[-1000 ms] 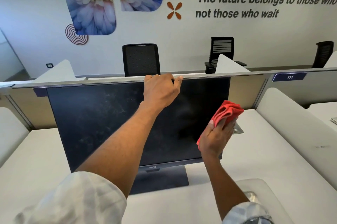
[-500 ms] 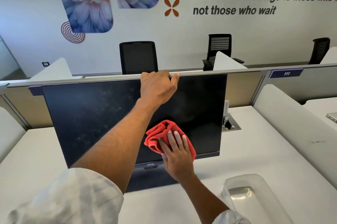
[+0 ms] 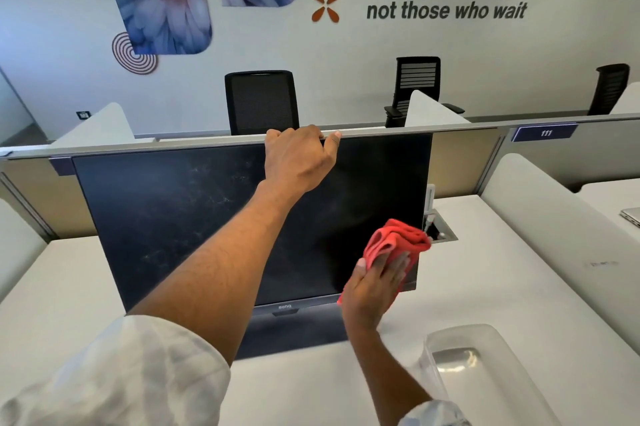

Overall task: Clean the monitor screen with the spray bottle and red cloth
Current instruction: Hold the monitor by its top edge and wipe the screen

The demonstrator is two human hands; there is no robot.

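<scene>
A dark monitor (image 3: 173, 217) stands on the white desk, its screen smudged with pale streaks on the left half. My left hand (image 3: 298, 159) grips the monitor's top edge near the middle. My right hand (image 3: 375, 283) presses a bunched red cloth (image 3: 394, 240) flat against the screen's lower right corner. No spray bottle shows in this view.
A clear plastic tray (image 3: 485, 342) lies on the desk (image 3: 485, 287) at the near right. A cable hatch (image 3: 441, 235) sits just behind the monitor's right edge. Low white dividers flank the desk; a partition (image 3: 460, 162) and black chairs (image 3: 261, 101) stand behind. A laptop corner (image 3: 632, 216) shows far right.
My right hand has swept the red cloth from the lower middle of the screen back to its lower right corner. My left hand has stayed on the top edge.
</scene>
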